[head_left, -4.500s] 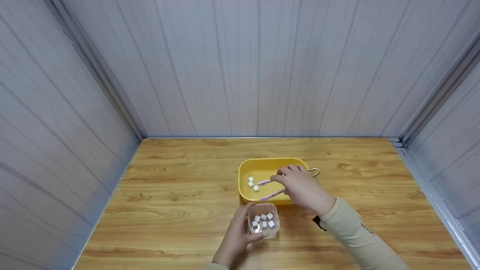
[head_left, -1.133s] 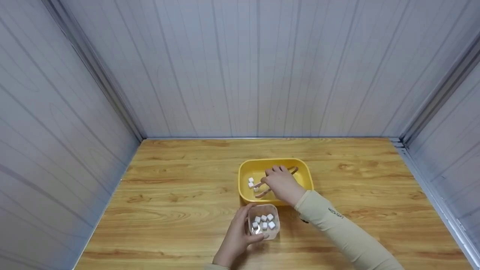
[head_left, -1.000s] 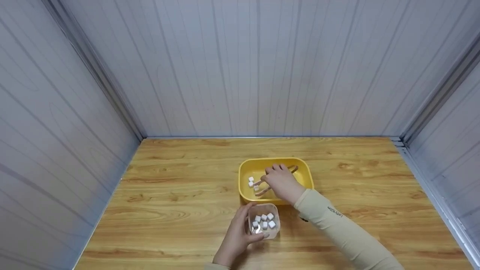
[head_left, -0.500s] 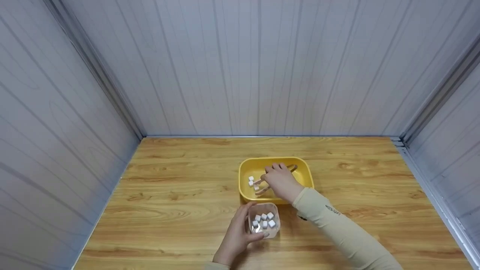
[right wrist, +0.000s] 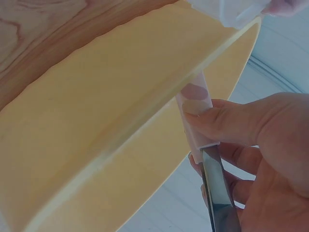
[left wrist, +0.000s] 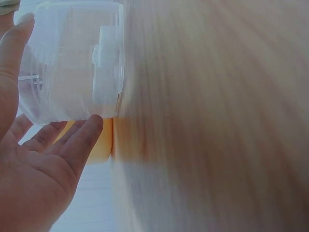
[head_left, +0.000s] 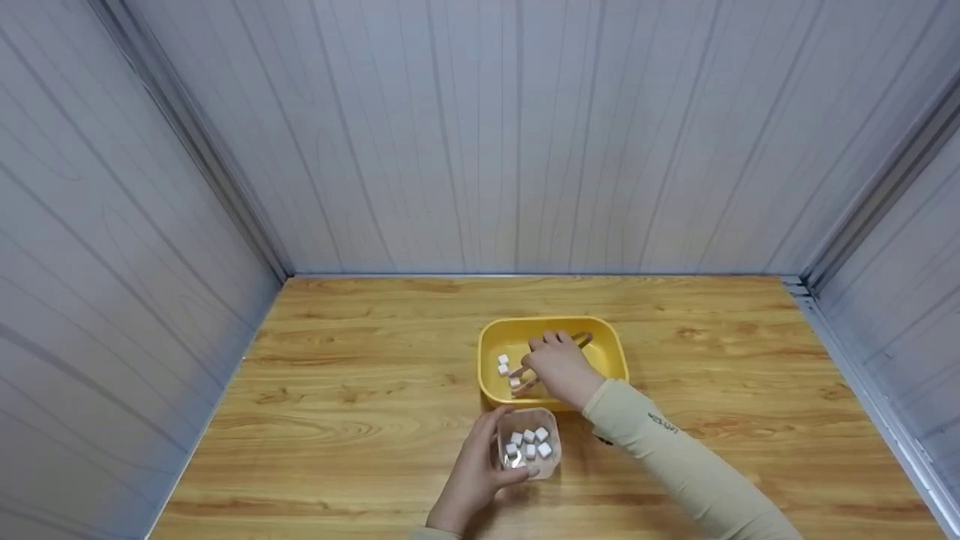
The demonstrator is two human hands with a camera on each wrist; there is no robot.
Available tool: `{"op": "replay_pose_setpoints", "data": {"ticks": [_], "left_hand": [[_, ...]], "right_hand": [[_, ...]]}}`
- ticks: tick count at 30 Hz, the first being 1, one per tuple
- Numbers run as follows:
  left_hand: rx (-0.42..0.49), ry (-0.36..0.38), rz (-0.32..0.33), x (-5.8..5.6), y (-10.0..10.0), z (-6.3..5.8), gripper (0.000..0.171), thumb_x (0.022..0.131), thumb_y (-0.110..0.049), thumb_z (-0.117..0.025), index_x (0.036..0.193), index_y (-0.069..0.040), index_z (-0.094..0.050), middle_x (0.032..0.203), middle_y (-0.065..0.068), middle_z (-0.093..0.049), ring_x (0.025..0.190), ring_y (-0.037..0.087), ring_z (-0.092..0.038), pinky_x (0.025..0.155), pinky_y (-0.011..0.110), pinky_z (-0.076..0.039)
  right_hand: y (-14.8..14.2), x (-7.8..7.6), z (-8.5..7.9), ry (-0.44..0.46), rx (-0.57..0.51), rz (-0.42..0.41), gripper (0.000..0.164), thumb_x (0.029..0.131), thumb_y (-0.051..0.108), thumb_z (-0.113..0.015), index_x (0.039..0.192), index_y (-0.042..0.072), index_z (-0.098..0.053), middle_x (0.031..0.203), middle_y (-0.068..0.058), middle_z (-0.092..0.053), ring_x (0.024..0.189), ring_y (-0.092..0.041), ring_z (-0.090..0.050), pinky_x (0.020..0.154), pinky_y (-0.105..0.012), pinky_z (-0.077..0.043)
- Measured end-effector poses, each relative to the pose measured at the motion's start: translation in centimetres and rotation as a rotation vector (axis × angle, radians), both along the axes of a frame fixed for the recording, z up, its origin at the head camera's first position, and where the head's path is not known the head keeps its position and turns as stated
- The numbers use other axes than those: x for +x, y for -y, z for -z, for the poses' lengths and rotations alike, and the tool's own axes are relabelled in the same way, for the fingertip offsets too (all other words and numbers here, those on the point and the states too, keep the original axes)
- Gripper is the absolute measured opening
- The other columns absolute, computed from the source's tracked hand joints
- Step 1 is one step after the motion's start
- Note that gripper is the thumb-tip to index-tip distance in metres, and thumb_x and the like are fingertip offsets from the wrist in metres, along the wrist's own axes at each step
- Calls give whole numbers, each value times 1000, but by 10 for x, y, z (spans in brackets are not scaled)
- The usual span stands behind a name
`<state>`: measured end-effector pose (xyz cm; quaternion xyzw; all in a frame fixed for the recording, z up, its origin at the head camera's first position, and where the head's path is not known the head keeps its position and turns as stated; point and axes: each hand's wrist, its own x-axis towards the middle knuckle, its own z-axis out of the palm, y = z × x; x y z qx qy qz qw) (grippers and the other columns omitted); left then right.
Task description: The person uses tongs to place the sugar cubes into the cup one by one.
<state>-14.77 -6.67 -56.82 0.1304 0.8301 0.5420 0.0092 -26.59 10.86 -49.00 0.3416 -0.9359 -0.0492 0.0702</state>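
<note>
My left hand [head_left: 474, 469] holds a small clear plastic container [head_left: 551, 466], thumb over its near rim and fingers along its side. Several white cubes [head_left: 530, 451] lie in it. Just beyond stands a yellow tray [head_left: 484, 375]. Over it, my right hand [head_left: 562, 367] pinches a pair of tongs [head_left: 585, 340]; in the right wrist view the tongs have a pink grip [right wrist: 194, 116] and a metal bend [right wrist: 219, 188]. One white cube [head_left: 514, 382] sits between the tong tips; whether both touch it I cannot tell. Two more white cubes [head_left: 503, 364] lie at the tray's left.
Tray and container stand on a wood-grain table [head_left: 360, 390], the container close to the tray's near side. A pale panelled wall [head_left: 480, 150] rises behind the table, with further panels at left and right.
Since the earliest frame my right hand has moved left, and the tong tips have come down and closer together around the nearest cube. My left hand and the container have stayed put.
</note>
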Motion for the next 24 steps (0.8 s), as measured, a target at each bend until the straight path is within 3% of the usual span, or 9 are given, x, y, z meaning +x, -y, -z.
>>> {"op": "replay_pose_setpoints", "data": {"ticks": [13, 24], "left_hand": [[39, -29, 17, -1, 0, 5, 89, 65, -28, -87, 141, -22, -41, 133, 10, -47, 126, 27, -43, 108, 46, -32], [25, -41, 7, 0, 0, 3, 92, 63, -32, -87, 142, -22, -40, 135, 7, -47, 126, 23, -42, 109, 45, -30]], "right_hand": [[-2, 0, 3, -20, -13, -28, 19, 74, 21, -81, 92, 20, -77, 86, -1, -60, 84, -24, -54, 75, -39, -42], [-2, 0, 6, 5, -39, -18, 28, 76, 43, -76, 92, 20, -76, 87, -3, -62, 85, -26, -54, 76, -41, -43]]}}
